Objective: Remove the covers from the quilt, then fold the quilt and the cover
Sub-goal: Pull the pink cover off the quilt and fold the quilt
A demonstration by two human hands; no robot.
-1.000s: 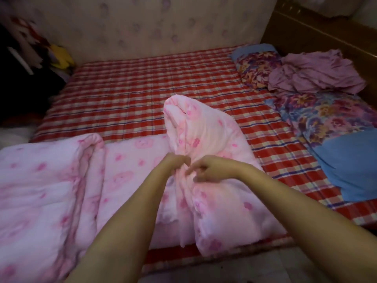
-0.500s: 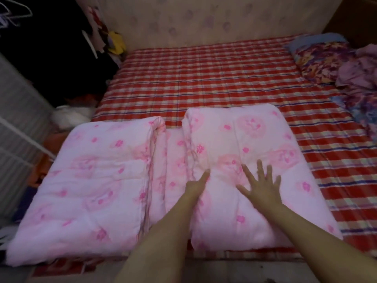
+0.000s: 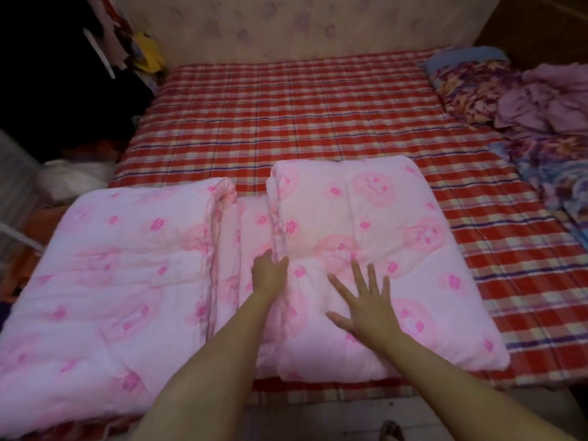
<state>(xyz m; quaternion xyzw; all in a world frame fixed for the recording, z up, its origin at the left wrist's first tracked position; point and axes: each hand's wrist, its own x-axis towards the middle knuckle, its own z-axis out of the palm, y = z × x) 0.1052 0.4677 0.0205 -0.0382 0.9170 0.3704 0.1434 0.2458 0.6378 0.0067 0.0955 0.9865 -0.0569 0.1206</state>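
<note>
Checked mattress (image 3: 318,122) under folded pink quilt (image 3: 391,224)

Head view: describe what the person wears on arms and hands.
The left forearm and right forearm are bare to the frame's lower edge: no sleeves or cuffs show. The left hand and right hand are ungloved; no watch, bracelet or ring is visible, though dim light could hide a thin band.

I see a red checked mattress (image 3: 318,122) set against a pale patterned wall (image 3: 286,27), something yellow (image 3: 149,55) at its far-left corner, and a white bundle (image 3: 76,176) beside it.
</note>
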